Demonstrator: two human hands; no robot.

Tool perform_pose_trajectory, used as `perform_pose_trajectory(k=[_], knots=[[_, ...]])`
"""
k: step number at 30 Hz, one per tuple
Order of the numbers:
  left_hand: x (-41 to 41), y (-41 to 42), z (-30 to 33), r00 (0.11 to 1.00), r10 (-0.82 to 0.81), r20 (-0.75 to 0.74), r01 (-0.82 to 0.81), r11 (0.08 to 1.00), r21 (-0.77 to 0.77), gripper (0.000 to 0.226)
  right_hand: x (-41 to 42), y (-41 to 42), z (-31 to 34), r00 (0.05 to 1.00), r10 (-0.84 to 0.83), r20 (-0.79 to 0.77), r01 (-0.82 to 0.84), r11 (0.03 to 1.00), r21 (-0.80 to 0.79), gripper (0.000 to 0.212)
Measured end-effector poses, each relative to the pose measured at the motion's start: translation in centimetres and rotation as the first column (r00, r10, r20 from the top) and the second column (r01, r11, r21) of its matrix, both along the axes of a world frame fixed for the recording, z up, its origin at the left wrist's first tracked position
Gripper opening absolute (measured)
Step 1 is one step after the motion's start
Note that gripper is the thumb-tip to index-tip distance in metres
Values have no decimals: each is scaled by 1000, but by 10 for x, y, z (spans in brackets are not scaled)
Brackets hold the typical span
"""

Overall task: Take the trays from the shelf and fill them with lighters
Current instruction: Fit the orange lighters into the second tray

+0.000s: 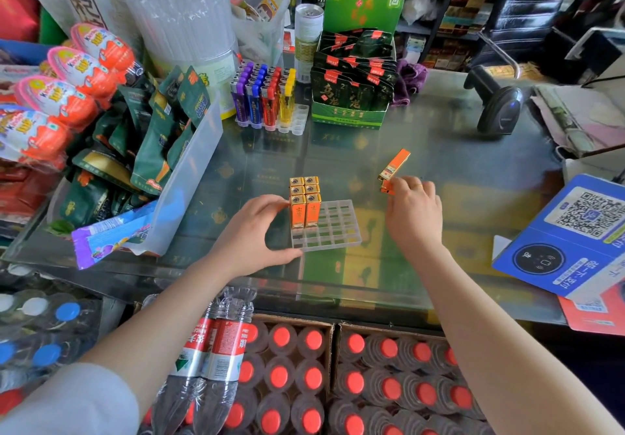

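A clear grid tray (pixel 333 231) lies on the glass counter (pixel 439 150) in front of me. Several orange-and-gold lighters (pixel 304 203) stand upright in its far left cells. My left hand (pixel 257 231) holds the tray's left side, fingers against the front lighters and thumb at the near edge. My right hand (pixel 412 208) pinches an orange lighter (pixel 387 188) lying on the counter to the tray's right. Another orange lighter (pixel 395 163) lies just beyond it. A second tray (pixel 296 120) at the back carries purple, blue, red and yellow lighters (pixel 265 96).
A green display box of dark packets (pixel 351 79) stands at the back, with a barcode scanner (pixel 497 99) to its right. Snack bins and chocolate eggs (pixel 77 72) crowd the left. A blue QR payment stand (pixel 575 241) sits at the right. Bottled water cases (pixel 321 377) lie below.
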State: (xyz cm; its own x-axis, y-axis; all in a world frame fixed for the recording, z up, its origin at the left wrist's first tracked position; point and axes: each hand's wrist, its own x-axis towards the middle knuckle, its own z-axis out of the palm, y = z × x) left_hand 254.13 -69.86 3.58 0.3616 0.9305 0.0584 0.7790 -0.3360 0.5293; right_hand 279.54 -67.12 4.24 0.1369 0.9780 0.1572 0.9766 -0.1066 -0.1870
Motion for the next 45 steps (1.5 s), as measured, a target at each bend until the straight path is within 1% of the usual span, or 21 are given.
perform_pose_trajectory(k=[3, 6, 8, 10, 12, 14, 15, 16, 20, 22, 25, 28, 30, 32, 34, 37, 42, 45], knots=[[-1, 0, 0, 1000, 2, -2, -2, 1000, -2, 71, -1, 5, -3, 1000, -8, -6, 8, 999, -47, 32], [-1, 1, -1, 1000, -7, 10, 7, 1000, -8, 73, -4, 8, -3, 998, 43, -38, -46, 997, -67, 25], [-1, 1, -1, 1000, -6, 19, 7, 1000, -16, 73, -9, 7, 2, 990, 100, -97, -105, 993, -55, 21], [-1, 1, -2, 1000, -2, 20, 3, 1000, -15, 73, -17, 1, 11, 961, 175, -215, -176, 984, 12, 22], [-2, 1, -2, 1000, -4, 21, 4, 1000, -11, 73, -27, -9, 20, 880, 262, -396, -234, 965, 118, 20], [-2, 1, -3, 1000, -12, 22, 12, 1000, -7, 73, -36, -20, 29, 753, 343, -562, -275, 939, 206, 18], [-2, 0, -2, 1000, -15, 19, 15, 1000, -6, 73, -39, -26, 33, 695, 366, -618, -284, 930, 231, 17], [-1, 0, -2, 1000, -18, 15, 18, 1000, -3, 73, -42, -31, 36, 646, 376, -664, -286, 926, 245, 18], [-1, 0, -2, 1000, -23, -3, 23, 1000, -4, 74, -53, -46, 43, 487, 343, -803, -262, 935, 240, 33], [-1, 0, -2, 1000, -21, -5, 21, 1000, -7, 74, -56, -50, 42, 454, 317, -832, -238, 944, 230, 32], [-2, 1, -3, 1000, -22, 20, 22, 1000, -12, 74, -64, -54, 39, 481, 256, -839, -210, 962, 173, 26], [-3, 1, -3, 999, -27, 32, 27, 1000, -11, 73, -75, -59, 40, 511, 215, -832, -176, 974, 144, 31], [-3, 1, -3, 999, -28, 37, 28, 999, -15, 73, -79, -60, 40, 513, 193, -837, -137, 980, 142, 33], [-4, 1, -3, 999, -29, 35, 30, 999, -20, 73, -82, -61, 38, 528, 193, -827, -124, 981, 149, 34], [-4, 1, -3, 999, -30, 31, 30, 999, -25, 76, -85, -64, 35, 570, 218, -792, -143, 976, 166, 33], [-4, 2, -4, 999, -22, 32, 23, 999, -33, 75, -92, -68, 28, 625, 257, -737, -182, 966, 183, 25], [-3, 2, -4, 999, -14, 31, 15, 999, -41, 73, -99, -68, 28, 656, 222, -722, -149, 975, 165, 20], [-2, 2, -4, 1000, -14, 27, 16, 999, -48, 73, -103, -68, 31, 710, 225, -667, -158, 974, 161, 21]])
